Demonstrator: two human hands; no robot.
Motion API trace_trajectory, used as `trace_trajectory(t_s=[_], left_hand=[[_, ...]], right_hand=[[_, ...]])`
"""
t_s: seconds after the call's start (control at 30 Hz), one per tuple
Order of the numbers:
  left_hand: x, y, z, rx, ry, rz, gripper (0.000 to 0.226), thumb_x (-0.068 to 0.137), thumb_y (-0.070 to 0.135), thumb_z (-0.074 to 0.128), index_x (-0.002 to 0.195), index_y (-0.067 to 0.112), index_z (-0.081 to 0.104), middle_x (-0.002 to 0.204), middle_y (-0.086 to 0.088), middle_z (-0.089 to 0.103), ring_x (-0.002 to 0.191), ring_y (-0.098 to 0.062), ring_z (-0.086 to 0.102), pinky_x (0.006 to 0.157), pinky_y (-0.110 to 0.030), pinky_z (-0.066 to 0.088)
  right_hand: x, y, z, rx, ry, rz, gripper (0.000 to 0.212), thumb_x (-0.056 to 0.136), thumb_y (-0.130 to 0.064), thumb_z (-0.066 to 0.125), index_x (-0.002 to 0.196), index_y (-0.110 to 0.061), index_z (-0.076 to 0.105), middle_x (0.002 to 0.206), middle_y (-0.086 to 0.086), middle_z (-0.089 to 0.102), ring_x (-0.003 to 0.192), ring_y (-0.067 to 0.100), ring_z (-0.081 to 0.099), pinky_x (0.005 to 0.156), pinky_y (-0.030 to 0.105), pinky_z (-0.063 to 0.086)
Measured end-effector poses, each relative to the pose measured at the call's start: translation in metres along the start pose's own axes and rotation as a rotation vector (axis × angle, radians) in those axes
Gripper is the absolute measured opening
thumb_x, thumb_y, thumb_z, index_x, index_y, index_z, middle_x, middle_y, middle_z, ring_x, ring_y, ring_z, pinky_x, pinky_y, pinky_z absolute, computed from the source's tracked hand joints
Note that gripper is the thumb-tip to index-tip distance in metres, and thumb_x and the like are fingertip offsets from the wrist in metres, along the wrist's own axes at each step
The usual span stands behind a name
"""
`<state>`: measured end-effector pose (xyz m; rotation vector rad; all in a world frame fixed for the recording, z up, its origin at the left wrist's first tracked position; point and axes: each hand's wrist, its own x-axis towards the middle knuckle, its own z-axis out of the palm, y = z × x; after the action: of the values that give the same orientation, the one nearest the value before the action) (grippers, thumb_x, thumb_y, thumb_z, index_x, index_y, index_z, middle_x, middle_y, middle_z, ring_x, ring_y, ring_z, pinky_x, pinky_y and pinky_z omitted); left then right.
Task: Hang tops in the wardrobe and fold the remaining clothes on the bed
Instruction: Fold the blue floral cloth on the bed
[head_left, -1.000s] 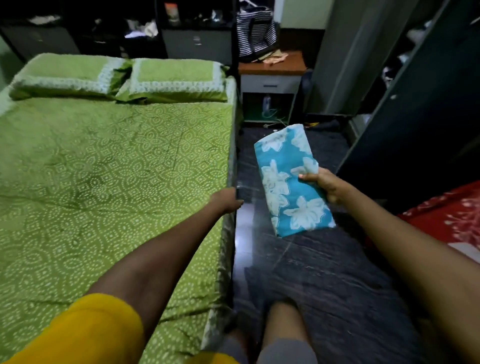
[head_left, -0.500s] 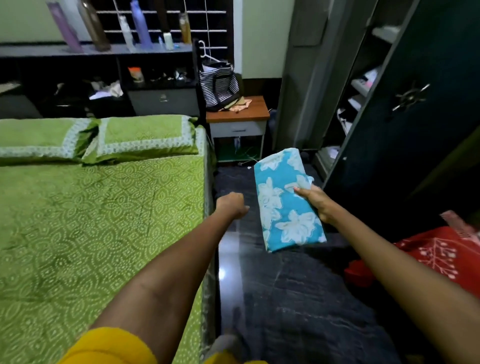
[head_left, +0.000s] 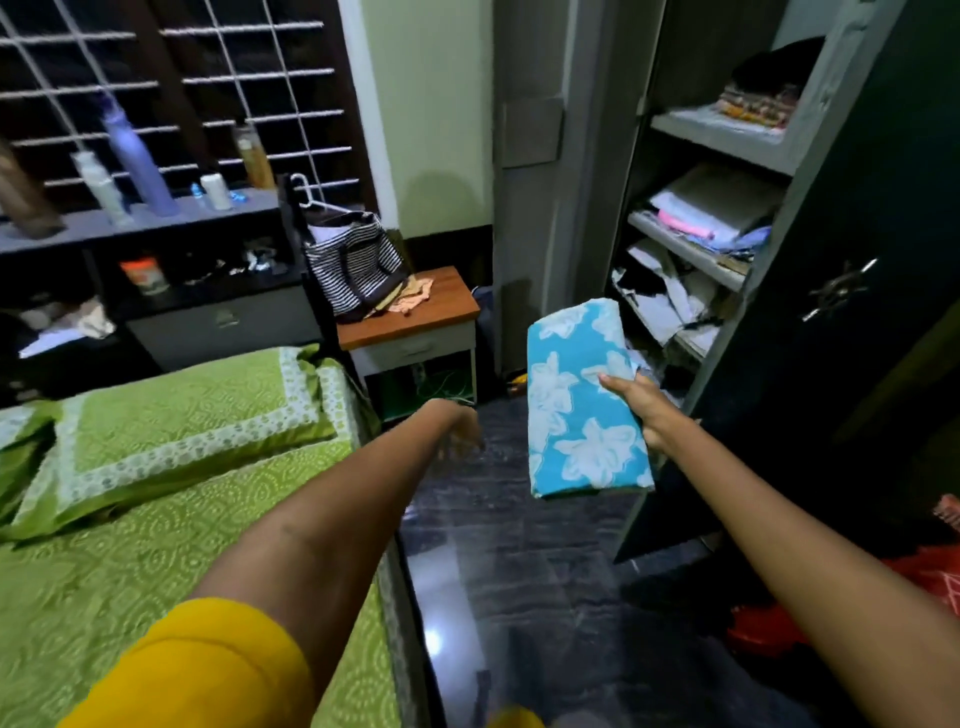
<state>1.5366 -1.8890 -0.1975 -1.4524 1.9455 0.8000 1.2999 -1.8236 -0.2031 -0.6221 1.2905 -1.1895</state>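
My right hand (head_left: 641, 408) grips a folded blue cloth with white flowers (head_left: 576, 400) by its right edge and holds it in the air in front of the open wardrobe (head_left: 722, 140). The wardrobe's shelves carry stacks of folded and loose clothes. My left hand (head_left: 460, 428) hangs blurred over the floor beside the bed's edge, fingers loosely down, holding nothing. The bed (head_left: 156, 571) with its green patterned sheet lies to the left, with no clothes on the part I see.
A dark wardrobe door (head_left: 852, 291) stands open on the right. A bedside table (head_left: 410, 317) with a striped bag (head_left: 356, 265) stands by the green pillows (head_left: 176, 431). Red cloth (head_left: 935, 577) lies low on the right. Bottles line a dark shelf (head_left: 135, 218) under the window.
I have risen and my view lifted from the floor to the wardrobe shelves. My left hand left the bed's edge and opened in the air. The blue cloth moved up toward the wardrobe.
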Motion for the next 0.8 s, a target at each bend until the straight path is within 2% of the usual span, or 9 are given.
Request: trace_trajectory(t_s=[0.1, 0.2, 0.27, 0.4, 0.5, 0.6, 0.63, 0.73, 0.8], left_hand=[[0.038, 0.005, -0.034, 0.067, 0.003, 0.073, 0.042, 0.099, 0.030, 0.044, 0.119, -0.005, 0.056, 0.118, -0.018, 0.063, 0.090, -0.027, 0.063, 0.087, -0.038, 0.049], [0.081, 0.013, -0.062, 0.109, -0.084, 0.084, 0.040, 0.099, 0.030, 0.044, 0.125, 0.000, 0.053, 0.124, -0.017, 0.060, 0.110, -0.030, 0.061, 0.089, -0.038, 0.048], [0.114, 0.019, -0.086, 0.132, -0.127, 0.093, 0.040, 0.099, 0.030, 0.043, 0.126, 0.003, 0.053, 0.126, -0.016, 0.060, 0.114, -0.029, 0.059, 0.095, -0.040, 0.046], [0.177, 0.029, -0.133, 0.196, -0.118, 0.127, 0.041, 0.099, 0.031, 0.043, 0.123, -0.001, 0.056, 0.123, -0.018, 0.061, 0.109, -0.029, 0.061, 0.093, -0.039, 0.047], [0.225, 0.040, -0.175, 0.251, -0.137, 0.148, 0.040, 0.099, 0.029, 0.044, 0.119, -0.004, 0.057, 0.122, -0.019, 0.061, 0.089, -0.025, 0.058, 0.091, -0.040, 0.048], [0.269, 0.052, -0.216, 0.288, -0.123, 0.174, 0.031, 0.097, 0.028, 0.047, 0.097, 0.001, 0.063, 0.119, -0.021, 0.062, 0.078, -0.025, 0.057, 0.085, -0.039, 0.049], [0.282, 0.055, -0.227, 0.298, -0.111, 0.173, 0.032, 0.097, 0.028, 0.047, 0.095, 0.000, 0.063, 0.119, -0.020, 0.062, 0.079, -0.025, 0.057, 0.086, -0.039, 0.049], [0.318, 0.070, -0.257, 0.307, -0.139, 0.173, 0.038, 0.098, 0.026, 0.044, 0.116, -0.003, 0.059, 0.121, -0.016, 0.062, 0.086, -0.023, 0.057, 0.092, -0.040, 0.048], [0.343, 0.084, -0.279, 0.316, -0.160, 0.181, 0.040, 0.098, 0.027, 0.044, 0.121, -0.003, 0.057, 0.122, -0.014, 0.062, 0.088, -0.021, 0.057, 0.092, -0.039, 0.048]], right_hand=[[0.039, -0.016, 0.003, 0.077, 0.047, -0.034, 0.028, 0.094, -0.009, 0.053, 0.122, -0.008, 0.052, 0.074, 0.004, 0.073, 0.063, 0.020, 0.071, 0.048, 0.032, 0.055], [0.083, -0.026, 0.001, 0.104, 0.080, -0.040, 0.030, 0.093, -0.010, 0.054, 0.123, -0.007, 0.053, 0.076, 0.005, 0.074, 0.065, 0.021, 0.071, 0.051, 0.033, 0.056], [0.117, -0.032, -0.003, 0.107, 0.090, -0.034, 0.029, 0.093, -0.010, 0.054, 0.122, -0.008, 0.053, 0.076, 0.005, 0.074, 0.065, 0.021, 0.071, 0.051, 0.034, 0.056], [0.178, -0.039, -0.017, 0.112, 0.136, -0.039, 0.031, 0.092, -0.008, 0.055, 0.123, -0.006, 0.054, 0.078, 0.004, 0.074, 0.067, 0.021, 0.071, 0.054, 0.035, 0.057], [0.222, -0.050, -0.029, 0.148, 0.174, -0.015, 0.030, 0.092, -0.008, 0.055, 0.122, -0.009, 0.053, 0.079, 0.005, 0.074, 0.067, 0.022, 0.071, 0.054, 0.035, 0.057], [0.258, -0.062, -0.040, 0.190, 0.198, -0.002, 0.031, 0.091, -0.008, 0.056, 0.122, -0.009, 0.053, 0.082, 0.007, 0.074, 0.069, 0.024, 0.071, 0.055, 0.037, 0.057], [0.268, -0.067, -0.043, 0.186, 0.208, 0.005, 0.031, 0.091, -0.008, 0.056, 0.122, -0.008, 0.053, 0.083, 0.008, 0.074, 0.070, 0.024, 0.071, 0.056, 0.038, 0.058], [0.301, -0.085, -0.052, 0.180, 0.230, 0.009, 0.030, 0.090, -0.008, 0.057, 0.121, -0.010, 0.055, 0.086, 0.007, 0.074, 0.073, 0.023, 0.071, 0.063, 0.038, 0.059], [0.326, -0.099, -0.061, 0.184, 0.256, -0.001, 0.030, 0.090, -0.007, 0.057, 0.121, -0.010, 0.055, 0.089, 0.008, 0.074, 0.074, 0.023, 0.071, 0.064, 0.036, 0.059]])
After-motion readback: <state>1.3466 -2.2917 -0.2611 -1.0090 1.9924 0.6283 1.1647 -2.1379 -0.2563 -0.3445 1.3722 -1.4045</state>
